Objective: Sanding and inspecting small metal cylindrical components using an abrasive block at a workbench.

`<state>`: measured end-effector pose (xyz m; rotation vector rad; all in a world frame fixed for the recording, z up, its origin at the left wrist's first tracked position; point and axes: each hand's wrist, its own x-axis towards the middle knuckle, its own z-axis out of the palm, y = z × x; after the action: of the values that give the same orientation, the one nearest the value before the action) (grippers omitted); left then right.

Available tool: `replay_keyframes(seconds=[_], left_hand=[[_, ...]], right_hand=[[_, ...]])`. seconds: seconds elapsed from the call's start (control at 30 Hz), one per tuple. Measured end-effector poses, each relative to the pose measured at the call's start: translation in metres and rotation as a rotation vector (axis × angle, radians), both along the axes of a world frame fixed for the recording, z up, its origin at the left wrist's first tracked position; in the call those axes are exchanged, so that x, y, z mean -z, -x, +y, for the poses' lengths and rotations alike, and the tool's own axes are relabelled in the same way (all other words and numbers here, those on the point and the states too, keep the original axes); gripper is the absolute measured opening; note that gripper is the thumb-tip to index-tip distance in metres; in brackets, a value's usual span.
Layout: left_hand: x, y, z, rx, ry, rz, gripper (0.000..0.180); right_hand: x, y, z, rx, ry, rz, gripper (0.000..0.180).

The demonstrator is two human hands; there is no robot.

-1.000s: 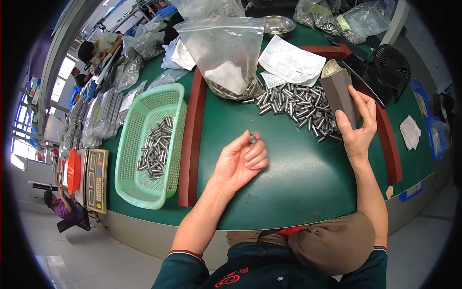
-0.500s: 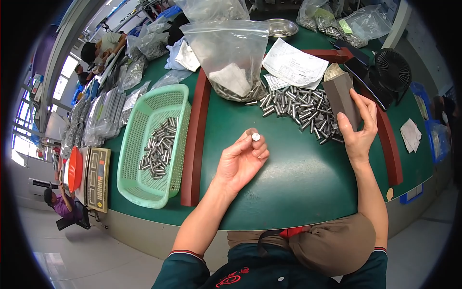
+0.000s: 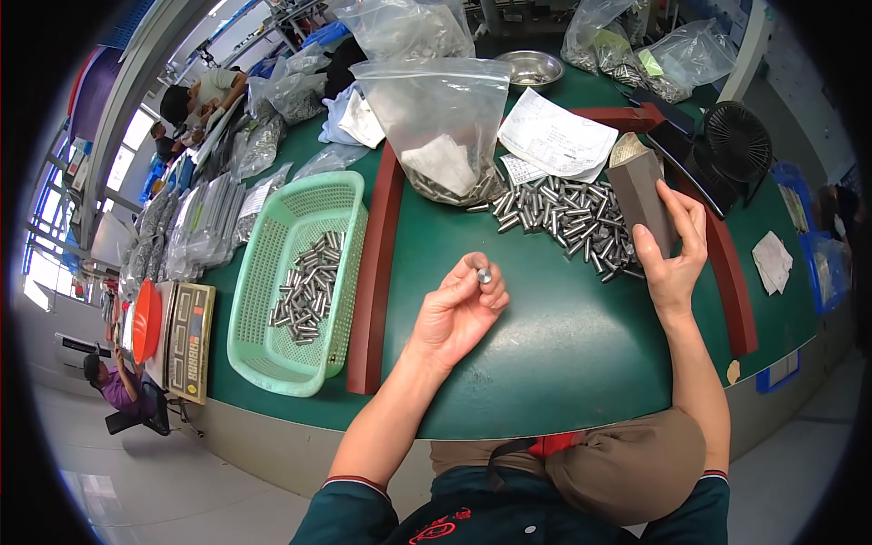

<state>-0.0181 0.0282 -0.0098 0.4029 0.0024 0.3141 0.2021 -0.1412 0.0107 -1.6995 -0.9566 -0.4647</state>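
Our left hand pinches a small metal pin at its fingertips, above the green bench. Our right hand grips a dark block upright, touching the pile of pins beside it. Left of the left hand sits a green basket.

Your left hand is hovering palm up, fingers curling inward, thumb and fingertips pinching together at the top. Your left forearm is stretching bare up from the lower edge, a dark sleeve cuffing it near the elbow. Your right hand is standing upright farther out, palm facing left, fingers wrapping forward in a grasp. Your right forearm is rising straight beneath it.
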Motion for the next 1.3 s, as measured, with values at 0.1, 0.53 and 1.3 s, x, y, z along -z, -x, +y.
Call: replay_keyframes(seconds=[0.1, 0.53, 1.3], left_hand=[[0.003, 0.0, 0.0, -0.045, -0.105, 0.039, 0.015], [-0.004, -0.005, -0.01, -0.39, -0.584, 0.161, 0.01], [-0.001, -0.003, -0.003, -0.37, -0.428, 0.122, 0.013]], right_hand=[[0.002, 0.012, 0.003, -0.089, 0.033, -0.078, 0.056], [-0.005, 0.039, 0.006, -0.146, 0.283, -0.178, 0.058], [-0.008, 0.038, 0.006, -0.223, 0.224, 0.009, 0.055]])
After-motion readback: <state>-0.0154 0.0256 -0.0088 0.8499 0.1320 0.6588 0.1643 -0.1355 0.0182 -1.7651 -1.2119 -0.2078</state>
